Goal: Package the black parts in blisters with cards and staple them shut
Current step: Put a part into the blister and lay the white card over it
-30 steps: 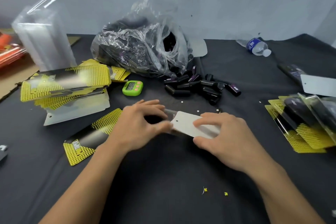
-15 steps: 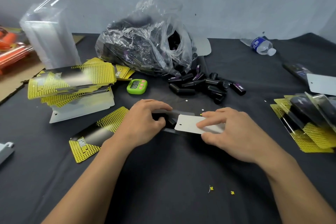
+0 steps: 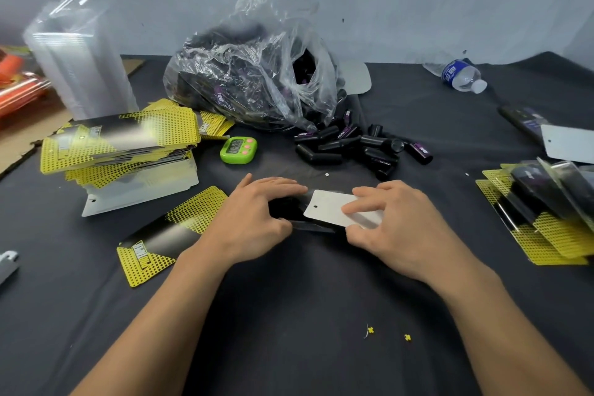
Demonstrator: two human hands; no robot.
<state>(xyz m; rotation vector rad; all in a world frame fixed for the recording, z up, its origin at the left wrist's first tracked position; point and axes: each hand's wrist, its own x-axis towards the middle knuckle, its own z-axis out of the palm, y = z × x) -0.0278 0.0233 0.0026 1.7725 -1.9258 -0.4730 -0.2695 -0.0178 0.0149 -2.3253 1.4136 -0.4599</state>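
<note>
- The left hand (image 3: 257,219) is curled over a clear blister (image 3: 316,228) at the centre of the frame, fingers on its far side and thumb on the near edge. The right hand (image 3: 398,228) pinches one white-backed card (image 3: 328,207), forefinger on top and thumb at the near edge.
- The card lies tilted between the two hands, its punched-hole end towards the left hand. One black part (image 3: 284,207) shows as a dark patch under the left fingers, mostly hidden.
- At the left edge, a grey object (image 3: 7,264) is cut off and hard to identify.
- In the upper left stands one tall stack of clear blisters (image 3: 80,58), blurred and too many to count.
- Below it lies one fanned pile of yellow-and-black cards (image 3: 119,145). A single printed card (image 3: 173,235) lies just left of the left wrist.
- One green timer (image 3: 238,150) sits beyond the left hand.
- One crumpled plastic bag (image 3: 250,74) of black parts is at upper centre, its contents unclear.
- About a dozen loose black parts (image 3: 353,148) spill out of it, overlapping, just beyond the hands.
- Two yellow scraps (image 3: 371,329) lie on the black table cover (image 3: 305,347), at the lower centre of the frame.
- One water bottle (image 3: 459,75) lies on its side in the upper right.
- At the right edge, a heap of filled packs (image 3: 546,212) is cut off by the frame, so I cannot tell how many there are.
</note>
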